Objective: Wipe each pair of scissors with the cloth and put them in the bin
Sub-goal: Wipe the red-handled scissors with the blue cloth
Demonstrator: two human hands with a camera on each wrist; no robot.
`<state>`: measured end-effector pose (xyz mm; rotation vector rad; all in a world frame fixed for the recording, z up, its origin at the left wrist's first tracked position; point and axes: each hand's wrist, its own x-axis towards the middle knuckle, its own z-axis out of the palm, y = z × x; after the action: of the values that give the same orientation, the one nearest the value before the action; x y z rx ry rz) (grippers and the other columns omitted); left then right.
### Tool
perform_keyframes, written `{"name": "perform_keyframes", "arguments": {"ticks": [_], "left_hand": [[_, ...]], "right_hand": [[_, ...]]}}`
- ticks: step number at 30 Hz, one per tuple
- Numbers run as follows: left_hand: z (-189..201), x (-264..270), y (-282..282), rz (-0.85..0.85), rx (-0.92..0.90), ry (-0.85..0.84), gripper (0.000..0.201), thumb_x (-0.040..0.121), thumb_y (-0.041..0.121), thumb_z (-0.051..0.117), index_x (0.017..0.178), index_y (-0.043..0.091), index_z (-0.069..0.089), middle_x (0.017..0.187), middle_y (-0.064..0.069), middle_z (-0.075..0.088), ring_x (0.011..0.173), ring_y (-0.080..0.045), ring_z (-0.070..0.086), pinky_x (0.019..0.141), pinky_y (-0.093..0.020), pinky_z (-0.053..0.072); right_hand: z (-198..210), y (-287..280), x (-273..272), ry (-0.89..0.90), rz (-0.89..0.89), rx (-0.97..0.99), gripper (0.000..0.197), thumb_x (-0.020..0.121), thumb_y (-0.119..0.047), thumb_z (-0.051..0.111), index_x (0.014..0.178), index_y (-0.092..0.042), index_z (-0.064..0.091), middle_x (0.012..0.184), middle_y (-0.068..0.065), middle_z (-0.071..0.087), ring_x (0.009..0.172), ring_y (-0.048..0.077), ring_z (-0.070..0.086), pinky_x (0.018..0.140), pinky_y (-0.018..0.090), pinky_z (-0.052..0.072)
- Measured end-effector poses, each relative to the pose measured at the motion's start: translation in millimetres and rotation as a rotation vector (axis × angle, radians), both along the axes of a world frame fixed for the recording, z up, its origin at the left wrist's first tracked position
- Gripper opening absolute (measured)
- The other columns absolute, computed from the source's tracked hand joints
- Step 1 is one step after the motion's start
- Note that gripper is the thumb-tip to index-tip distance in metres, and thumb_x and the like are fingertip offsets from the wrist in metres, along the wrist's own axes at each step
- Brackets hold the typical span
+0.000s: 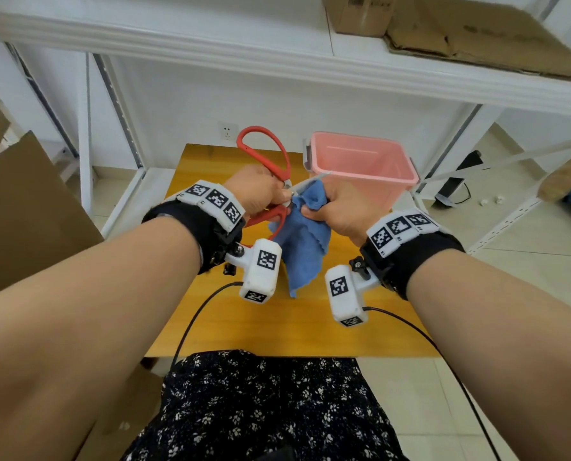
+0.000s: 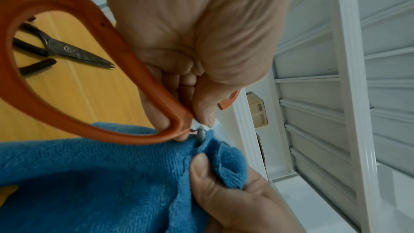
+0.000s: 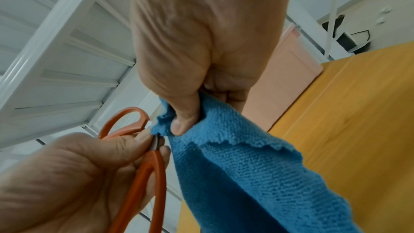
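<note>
My left hand (image 1: 261,194) grips the red-handled scissors (image 1: 271,151) near the pivot, above the wooden table (image 1: 277,321). Their handle loops (image 2: 44,77) stick up and back; the blades point right toward the bin. My right hand (image 1: 334,207) pinches the blue cloth (image 1: 300,247) around the blades (image 1: 314,182), thumb (image 3: 186,118) on top. The cloth (image 2: 89,183) hangs down over the table. Only the blade tip shows past the cloth. The pink bin (image 1: 360,168) stands at the table's back right, with nothing seen inside. A second, dark metal pair of scissors (image 2: 58,50) lies on the table.
A white metal shelf (image 1: 277,64) spans overhead, with cardboard boxes (image 1: 443,24) on it. Shelf uprights (image 1: 118,104) stand left and right of the table. Cardboard (image 1: 21,211) leans at the left. Cables (image 1: 204,311) run from the wrist cameras across the table's near edge.
</note>
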<state>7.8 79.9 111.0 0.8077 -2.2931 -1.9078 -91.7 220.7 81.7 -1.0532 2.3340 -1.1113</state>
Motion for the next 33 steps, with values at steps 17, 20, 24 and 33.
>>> {"name": "perform_keyframes", "arguments": {"ticks": [17, 20, 24, 33], "left_hand": [[-2, 3, -1, 0.008, 0.032, -0.004, 0.029, 0.095, 0.001, 0.055, 0.068, 0.013, 0.053, 0.071, -0.011, 0.062, 0.066, -0.023, 0.065, 0.055, -0.031, 0.055], [-1, 4, 1, -0.015, 0.021, -0.014, 0.029, 0.095, 0.001, 0.056, 0.068, 0.011, 0.052, 0.071, -0.011, 0.06, 0.065, -0.022, 0.064, 0.063, -0.035, 0.058], [3, 4, 7, -0.036, -0.018, -0.026, 0.026, 0.094, 0.002, 0.058, 0.069, 0.009, 0.054, 0.071, -0.013, 0.059, 0.069, -0.027, 0.061, 0.081, -0.047, 0.056], [-2, 5, 7, -0.027, -0.006, -0.016, 0.028, 0.094, 0.0, 0.056, 0.068, 0.011, 0.054, 0.074, -0.015, 0.062, 0.071, -0.027, 0.065, 0.067, -0.037, 0.057]], "right_hand": [[1, 9, 2, -0.17, -0.006, 0.021, 0.054, 0.09, 0.0, 0.063, 0.046, -0.031, 0.059, 0.053, -0.017, 0.054, 0.061, 0.007, 0.049, 0.066, 0.03, 0.044], [0, 3, 5, -0.142, -0.02, 0.031, 0.026, 0.081, -0.023, 0.071, 0.064, -0.006, 0.063, 0.073, 0.022, 0.061, 0.07, 0.031, 0.057, 0.074, 0.051, 0.055], [-2, -4, 11, -0.138, -0.141, -0.03, 0.045, 0.083, -0.033, 0.075, 0.096, 0.01, 0.067, 0.099, 0.031, 0.067, 0.095, 0.041, 0.066, 0.085, 0.06, 0.053], [6, 9, 10, -0.148, -0.006, 0.009, 0.035, 0.089, 0.006, 0.06, 0.058, -0.012, 0.063, 0.057, -0.014, 0.061, 0.058, -0.001, 0.055, 0.065, 0.018, 0.045]]}}
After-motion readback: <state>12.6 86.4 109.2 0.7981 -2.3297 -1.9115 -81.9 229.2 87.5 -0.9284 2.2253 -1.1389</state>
